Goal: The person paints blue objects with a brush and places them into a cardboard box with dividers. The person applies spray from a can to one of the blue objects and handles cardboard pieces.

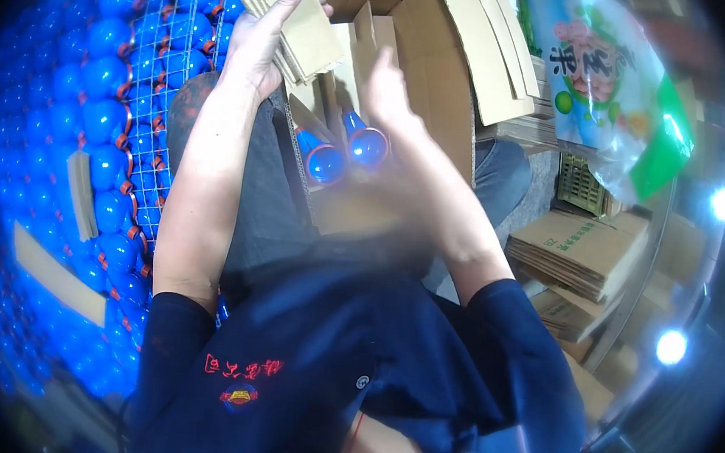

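Nearest the camera, the person's dark blue shirt (342, 378) fills the lower middle of the view, and both bare forearms rise from it toward the far side.

Farther up, an open cardboard box (441, 88) rests against the person's lap, fitted with cardboard dividers. Two blue bulbs (347, 153) stand side by side in its near cells, their rounded ends facing the camera.

The right hand (390, 88) is raised just beyond the bulbs, over the box opening. It is blurred; its fingers seem to point upward and lie loosely together. Whether they grip anything cannot be told. The bulbs sit directly below and nearer than its fingers, apart from them.

The left hand (262, 40) is farther and to the left. Its fingers are wrapped on a stack of flat cardboard strips (298, 21), the thumb lying along the upper face and the other fingers behind. The stack juts out to the right of the palm, toward the box, at the far edge of the view.

On the left, a large heap of blue bulbs (64, 118) spreads behind a wire mesh panel (161, 83), with loose cardboard pieces (52, 274) lying on it.

On the right, flattened cartons (578, 243) are stacked, and farther off hangs a clear printed plastic bag (612, 84).
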Tool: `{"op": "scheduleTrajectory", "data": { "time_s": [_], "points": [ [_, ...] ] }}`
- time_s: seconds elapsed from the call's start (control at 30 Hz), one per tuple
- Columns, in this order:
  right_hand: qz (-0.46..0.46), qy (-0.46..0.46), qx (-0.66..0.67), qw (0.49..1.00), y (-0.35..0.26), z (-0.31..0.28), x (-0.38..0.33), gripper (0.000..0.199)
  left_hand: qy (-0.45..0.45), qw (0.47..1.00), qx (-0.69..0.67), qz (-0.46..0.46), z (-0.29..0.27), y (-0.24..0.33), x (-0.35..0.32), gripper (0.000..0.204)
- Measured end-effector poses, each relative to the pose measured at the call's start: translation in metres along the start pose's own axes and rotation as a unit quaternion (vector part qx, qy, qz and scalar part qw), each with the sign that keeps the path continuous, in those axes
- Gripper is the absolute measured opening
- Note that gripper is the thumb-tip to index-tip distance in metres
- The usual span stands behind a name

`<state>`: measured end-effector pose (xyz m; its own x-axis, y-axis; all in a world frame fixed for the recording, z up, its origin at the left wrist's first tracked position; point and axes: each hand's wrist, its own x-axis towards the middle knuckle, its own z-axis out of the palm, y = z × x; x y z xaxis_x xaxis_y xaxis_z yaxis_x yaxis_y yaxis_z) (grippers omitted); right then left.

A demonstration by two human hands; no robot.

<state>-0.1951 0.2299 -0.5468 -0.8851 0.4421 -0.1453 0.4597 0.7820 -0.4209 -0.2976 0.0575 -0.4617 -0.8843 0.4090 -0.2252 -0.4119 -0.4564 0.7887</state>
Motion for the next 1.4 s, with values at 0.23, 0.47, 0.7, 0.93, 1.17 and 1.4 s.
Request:
{"op": "scheduleTrajectory", "data": {
  "time_s": [0.23,0.47,0.7,0.93,1.17,1.4],
  "points": [
    [-0.001,-0.277,-0.061,0.959,0.014,0.039,-0.027,0.031,-0.103,0.982,-0.123,-0.098,0.0,0.016,-0.011,0.059],
    [0.071,-0.176,0.445,0.875,-0.007,-0.042,-0.006,0.048,-0.058,0.994,0.074,-0.048,0.001,0.008,-0.024,0.045],
    [0.013,0.036,0.132,0.99,0.018,-0.075,0.0,0.051,-0.023,0.992,-0.113,-0.04,-0.006,0.057,-0.026,0.056],
    [0.064,-0.222,-0.036,0.972,0.102,0.024,0.007,0.042,0.155,0.98,-0.04,0.114,-0.168,0.101,0.023,0.044],
    [-0.116,0.017,0.114,0.987,0.017,-0.045,0.005,0.058,0.105,0.982,-0.156,-0.003,-0.232,0.081,0.208,0.048],
    [-0.072,-0.035,0.224,0.971,-0.072,-0.079,0.001,0.049,0.293,0.918,-0.252,0.089,-0.216,0.108,0.342,0.047]
  ]
}}
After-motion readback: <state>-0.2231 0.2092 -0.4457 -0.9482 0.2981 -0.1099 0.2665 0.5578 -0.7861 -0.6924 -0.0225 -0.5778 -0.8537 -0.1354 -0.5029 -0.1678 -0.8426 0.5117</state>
